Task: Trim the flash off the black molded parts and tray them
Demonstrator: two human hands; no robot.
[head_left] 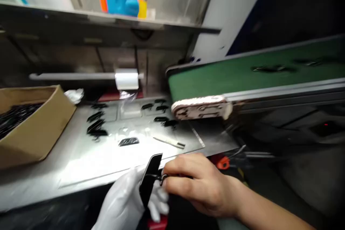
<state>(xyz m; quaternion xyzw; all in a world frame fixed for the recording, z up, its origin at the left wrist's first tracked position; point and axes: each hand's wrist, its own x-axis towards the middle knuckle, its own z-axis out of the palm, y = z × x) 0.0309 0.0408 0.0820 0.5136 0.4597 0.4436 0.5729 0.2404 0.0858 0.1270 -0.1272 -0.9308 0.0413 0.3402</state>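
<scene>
My left hand [126, 201], in a white glove, is closed round a flat black plastic part [150, 179] held upright at the near edge of the metal table [81, 161]. My bare right hand [196, 183] pinches something small and dark against the part's right side; I cannot make out what it is. Several more black parts [97, 126] lie scattered on the table top beyond the hands.
A cardboard box [35, 129] with dark parts stands at the left. A green conveyor belt [242, 73] runs off to the right, carrying black parts [269, 68]. A white stick [168, 141] lies on the table. A shelf [107, 19] with a blue object [122, 3] hangs above.
</scene>
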